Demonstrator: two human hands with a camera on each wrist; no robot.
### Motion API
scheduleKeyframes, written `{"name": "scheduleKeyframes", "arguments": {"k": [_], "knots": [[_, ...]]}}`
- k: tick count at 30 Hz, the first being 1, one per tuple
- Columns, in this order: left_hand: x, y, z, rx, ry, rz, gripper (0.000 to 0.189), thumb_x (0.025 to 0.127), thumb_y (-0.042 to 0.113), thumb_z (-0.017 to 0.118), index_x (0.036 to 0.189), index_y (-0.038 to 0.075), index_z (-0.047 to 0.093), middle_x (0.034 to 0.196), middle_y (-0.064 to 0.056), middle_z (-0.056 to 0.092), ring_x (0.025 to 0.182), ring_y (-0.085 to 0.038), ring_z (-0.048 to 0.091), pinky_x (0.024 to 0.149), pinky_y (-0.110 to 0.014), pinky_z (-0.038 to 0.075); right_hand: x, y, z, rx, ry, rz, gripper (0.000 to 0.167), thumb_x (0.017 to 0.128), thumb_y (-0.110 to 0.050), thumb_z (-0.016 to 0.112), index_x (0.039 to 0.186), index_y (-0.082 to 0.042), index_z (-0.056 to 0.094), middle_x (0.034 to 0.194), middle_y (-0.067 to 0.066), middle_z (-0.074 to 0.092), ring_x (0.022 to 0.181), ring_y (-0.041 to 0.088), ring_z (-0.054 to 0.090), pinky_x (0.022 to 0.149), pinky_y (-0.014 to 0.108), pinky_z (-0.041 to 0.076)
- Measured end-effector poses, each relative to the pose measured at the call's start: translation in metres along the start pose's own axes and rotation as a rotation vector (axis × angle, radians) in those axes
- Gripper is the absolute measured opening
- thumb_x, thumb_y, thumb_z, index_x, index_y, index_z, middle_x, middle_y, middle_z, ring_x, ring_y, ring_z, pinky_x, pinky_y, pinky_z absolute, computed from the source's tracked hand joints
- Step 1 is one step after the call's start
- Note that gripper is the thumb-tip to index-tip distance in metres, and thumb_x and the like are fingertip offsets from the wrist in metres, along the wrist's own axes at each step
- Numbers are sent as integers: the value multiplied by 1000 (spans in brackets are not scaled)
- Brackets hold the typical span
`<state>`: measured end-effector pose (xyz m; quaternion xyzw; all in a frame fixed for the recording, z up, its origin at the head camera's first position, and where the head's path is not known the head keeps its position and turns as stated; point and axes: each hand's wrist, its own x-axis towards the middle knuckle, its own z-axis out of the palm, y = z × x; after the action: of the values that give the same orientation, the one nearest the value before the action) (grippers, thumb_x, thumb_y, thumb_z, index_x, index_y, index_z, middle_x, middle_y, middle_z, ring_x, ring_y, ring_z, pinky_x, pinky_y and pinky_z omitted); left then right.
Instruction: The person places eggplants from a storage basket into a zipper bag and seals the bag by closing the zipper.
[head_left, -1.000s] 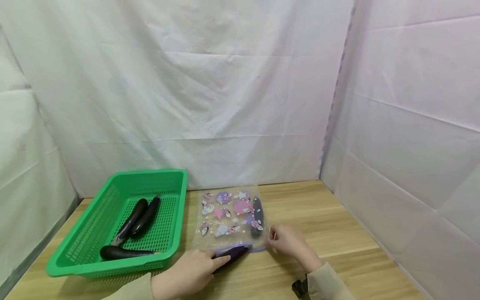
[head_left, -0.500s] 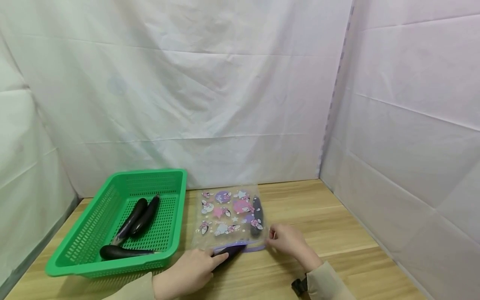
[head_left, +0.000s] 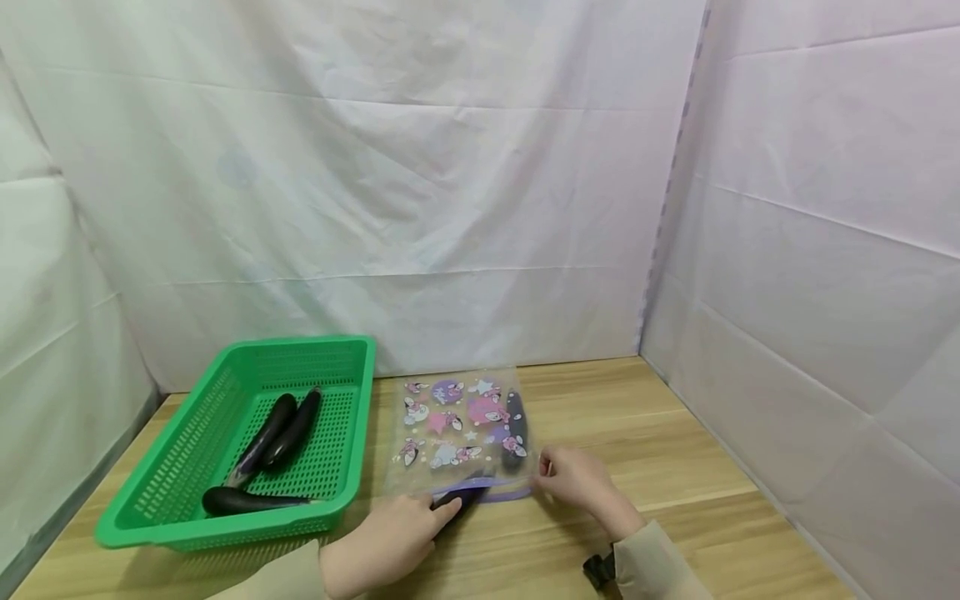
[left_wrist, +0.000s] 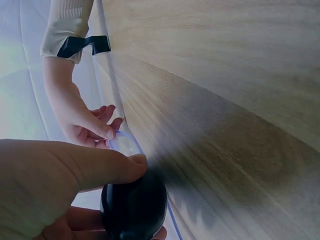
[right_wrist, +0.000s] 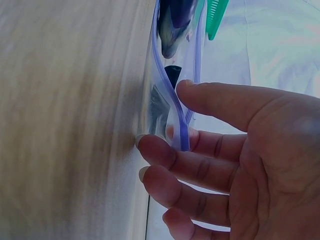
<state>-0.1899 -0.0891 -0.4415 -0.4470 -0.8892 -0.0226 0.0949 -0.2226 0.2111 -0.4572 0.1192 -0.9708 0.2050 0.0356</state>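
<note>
My left hand (head_left: 390, 537) grips a dark purple eggplant (head_left: 463, 500) with the thumb along its top. The eggplant's narrow end passes through the purple-edged mouth of a clear zip bag (head_left: 450, 475) printed with pink and purple figures. Seen from the left wrist, the blunt end of the eggplant (left_wrist: 132, 210) points back at the camera, between thumb and fingers. At the mouth's right corner, my right hand (head_left: 581, 483) pinches the bag's edge, holding the purple zip strip (right_wrist: 180, 125) between thumb and fingers. Another eggplant (head_left: 516, 433) lies inside along the bag's right side.
A green plastic basket (head_left: 356, 442) stands on the left, with several eggplants (head_left: 262, 446) inside. Its near right corner is close to my left hand. White cloth (head_left: 480, 183) hangs behind the wooden table (head_left: 660, 442) and at both sides.
The left hand has pushed the eggplant a little forward, so its narrow end now sits beneath the bag's upper layer. My right hand stays at the mouth's corner.
</note>
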Motion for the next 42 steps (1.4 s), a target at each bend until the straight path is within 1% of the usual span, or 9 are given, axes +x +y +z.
{"name": "scheduleKeyframes", "arguments": {"k": [6, 10, 13, 20, 23, 26, 31, 35, 42], "knots": [[6, 2, 4, 21, 16, 10, 55, 77, 20, 81, 129, 14, 62, 76, -4, 61, 57, -18, 55, 43, -28, 39, 0, 2, 1, -19, 7, -2, 23, 82, -27, 74, 72, -19, 56, 58, -12, 50, 50, 8, 45, 49, 28, 37], [11, 4, 5, 17, 9, 12, 55, 78, 19, 79, 129, 11, 61, 77, -5, 61, 59, -18, 56, 44, -29, 41, 1, 3, 1, -18, 7, -6, 23, 82, -28, 74, 72, -19, 56, 58, -11, 50, 51, 8, 45, 49, 29, 37], [15, 6, 5, 29, 17, 12, 53, 78, 17, 79, 127, 8, 62, 77, -6, 61, 59, -18, 56, 45, -28, 42, 1, 3, 2, -13, 3, -5, 22, 83, -28, 74, 72, -19, 57, 58, -11, 51, 51, 8, 46, 49, 29, 38], [25, 12, 8, 75, 30, -13, 49, 80, 17, 77, 126, 7, 64, 86, -9, 66, 68, -21, 61, 52, -32, 50, 2, 1, 0, -12, -1, 7, 23, 83, -29, 74, 72, -20, 56, 58, -11, 51, 51, 8, 46, 49, 29, 38], [29, 15, 9, 98, 38, -22, 45, 83, 13, 73, 126, 5, 64, 82, -10, 65, 69, -21, 61, 53, -32, 50, 2, 1, 0, -15, 3, -2, 23, 83, -28, 74, 72, -19, 56, 58, -11, 50, 51, 8, 45, 49, 29, 37], [32, 18, 11, 123, 50, -27, 41, 85, 9, 69, 125, 4, 65, 77, -10, 64, 67, -20, 61, 50, -31, 50, 1, 1, 0, -19, 1, -8, 22, 83, -27, 74, 72, -19, 56, 57, -11, 50, 50, 8, 45, 49, 29, 37], [39, 19, 13, 114, 27, -44, 41, 84, 6, 68, 125, 3, 64, 76, -11, 62, 64, -19, 59, 48, -29, 48, 2, 1, 1, -30, 2, -7, 22, 83, -27, 73, 72, -19, 55, 57, -11, 50, 50, 8, 44, 49, 29, 36], [44, 19, 14, 118, 12, -61, 42, 84, 3, 67, 126, 2, 63, 80, -14, 64, 68, -21, 61, 50, -30, 50, 2, 1, 1, -30, 7, -7, 22, 82, -26, 73, 71, -20, 55, 58, -11, 50, 51, 8, 44, 50, 29, 37], [52, 20, 20, 153, 73, -55, 37, 83, 2, 66, 120, -1, 65, 75, -13, 63, 66, -22, 61, 51, -32, 50, 2, 0, 2, -21, 4, -4, 22, 82, -26, 73, 71, -20, 55, 57, -11, 50, 51, 9, 45, 49, 30, 37]]}}
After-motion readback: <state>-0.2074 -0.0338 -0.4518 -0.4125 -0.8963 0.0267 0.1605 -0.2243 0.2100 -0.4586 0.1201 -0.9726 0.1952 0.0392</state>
